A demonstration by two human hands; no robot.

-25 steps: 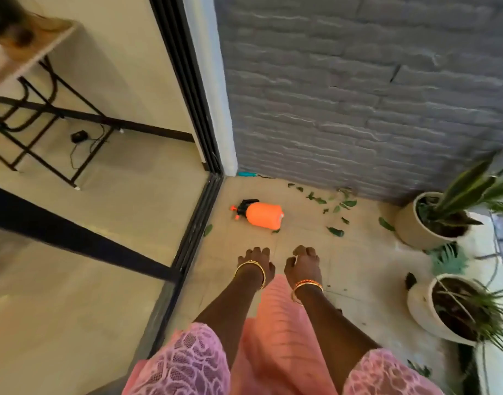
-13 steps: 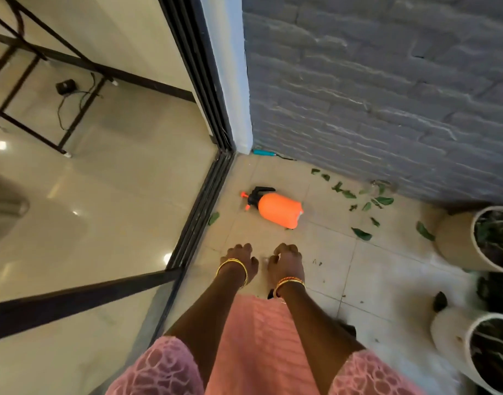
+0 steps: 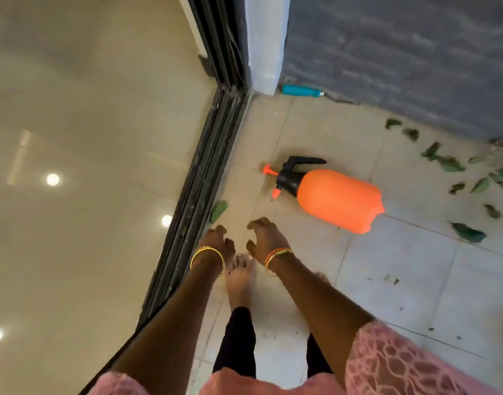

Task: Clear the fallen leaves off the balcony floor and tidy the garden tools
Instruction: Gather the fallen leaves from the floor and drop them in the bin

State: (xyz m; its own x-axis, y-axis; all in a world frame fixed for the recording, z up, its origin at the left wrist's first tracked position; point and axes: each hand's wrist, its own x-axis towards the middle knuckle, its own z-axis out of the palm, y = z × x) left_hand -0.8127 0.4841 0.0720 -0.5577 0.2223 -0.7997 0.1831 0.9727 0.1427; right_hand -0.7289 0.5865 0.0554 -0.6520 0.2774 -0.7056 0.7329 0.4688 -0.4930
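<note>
An orange pump sprayer (image 3: 338, 199) with a black head lies on its side on the tiled balcony floor. Several green fallen leaves (image 3: 449, 163) are scattered to its right along the grey brick wall, one large leaf (image 3: 468, 232) sits further forward, and a single leaf (image 3: 218, 210) lies by the door track. A blue-handled tool (image 3: 300, 90) lies at the wall's foot. My left hand (image 3: 216, 243) and my right hand (image 3: 266, 238) hang side by side above the floor, fingers loosely curled, holding nothing, a short way in front of the sprayer.
A black sliding-door track (image 3: 204, 178) runs diagonally on the left, with glossy indoor floor beyond it. A white door post (image 3: 266, 44) meets the grey brick wall (image 3: 401, 52). My bare foot (image 3: 240, 280) stands below the hands.
The view has tilted down and moved closer to the sprayer; the plant pots have left the frame on the right. Both hands stay empty and low, now slightly further apart.
</note>
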